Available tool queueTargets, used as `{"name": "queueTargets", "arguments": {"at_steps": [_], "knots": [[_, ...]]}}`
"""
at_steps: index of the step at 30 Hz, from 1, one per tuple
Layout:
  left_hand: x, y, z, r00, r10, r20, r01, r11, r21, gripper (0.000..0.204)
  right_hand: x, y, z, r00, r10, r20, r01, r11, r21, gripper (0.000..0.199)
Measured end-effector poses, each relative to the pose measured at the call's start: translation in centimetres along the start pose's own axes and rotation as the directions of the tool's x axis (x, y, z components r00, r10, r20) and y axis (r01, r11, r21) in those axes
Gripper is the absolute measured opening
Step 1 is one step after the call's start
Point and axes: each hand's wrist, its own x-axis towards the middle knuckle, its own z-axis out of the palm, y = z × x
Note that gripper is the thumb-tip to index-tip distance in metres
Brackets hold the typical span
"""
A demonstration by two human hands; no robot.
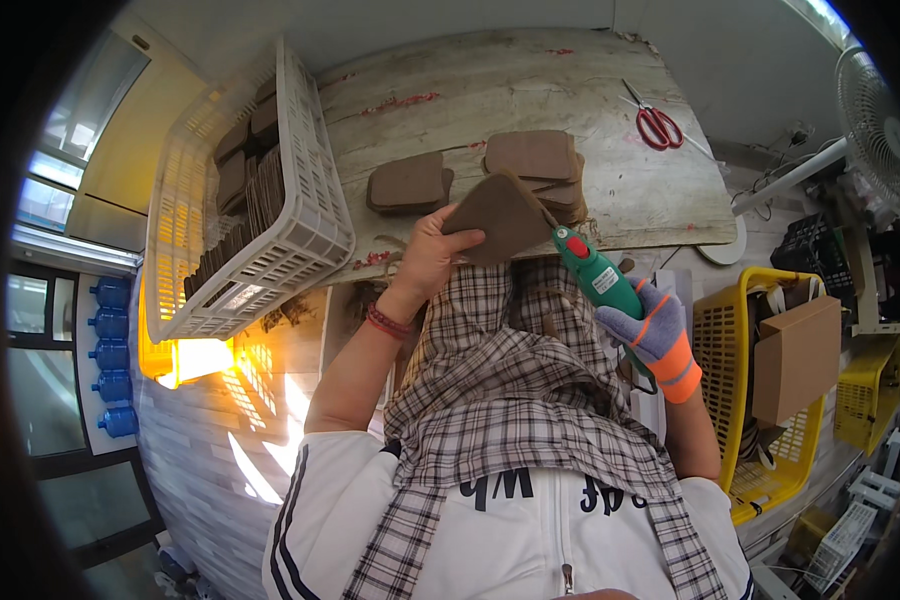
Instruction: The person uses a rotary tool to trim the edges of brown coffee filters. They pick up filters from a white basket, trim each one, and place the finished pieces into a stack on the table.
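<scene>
Two hands grip: left [430,255] brown piece [500,215], right [650,335] green tool [598,275]; stacks [540,165], scissors [656,124] beyond.

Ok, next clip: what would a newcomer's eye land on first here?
Probably the green handheld power tool with a red button, gripped at centre by the right hand in a grey and orange work glove, its tip against the flat brown leather-like piece that the bare left hand holds up. Next, the white slatted plastic crate on the left and red-handled scissors at the worn tabletop's far right.
</scene>
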Motion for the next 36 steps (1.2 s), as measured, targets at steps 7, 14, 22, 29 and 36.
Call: {"name": "queueTargets", "arguments": {"at_steps": [7,14,22,29,36], "knots": [[-1.0,-0.6,-0.2,0.992,-0.122,0.023,0.121,0.991,0.064,0.039,0.3,1.1,1.1,1.0,-0.009,-0.001,0.009,1.0,-0.023,0.049],[-1.7,-0.7,-0.3,0.989,-0.141,0.035,0.133,0.977,0.169,0.034,1.0,0.5,1.6,0.997,0.059,0.041,-0.064,0.989,0.137,0.041],[-1.5,1.7,-1.9,0.991,0.089,-0.096,-0.051,0.938,0.342,0.022,0.8,0.2,1.0,0.984,0.11,0.141,-0.132,0.978,0.162,0.034],[-1.0,2.4,-2.5,0.995,0.073,-0.065,-0.049,0.946,0.321,0.013,0.8,0.3,1.0,0.969,0.142,0.204,-0.164,0.981,0.099,0.034],[-1.1,2.7,-1.9,0.997,-0.081,-0.003,0.075,0.909,0.409,0.015,0.9,0.3,1.3,0.968,0.118,0.221,-0.129,0.991,0.036,0.039]]}}
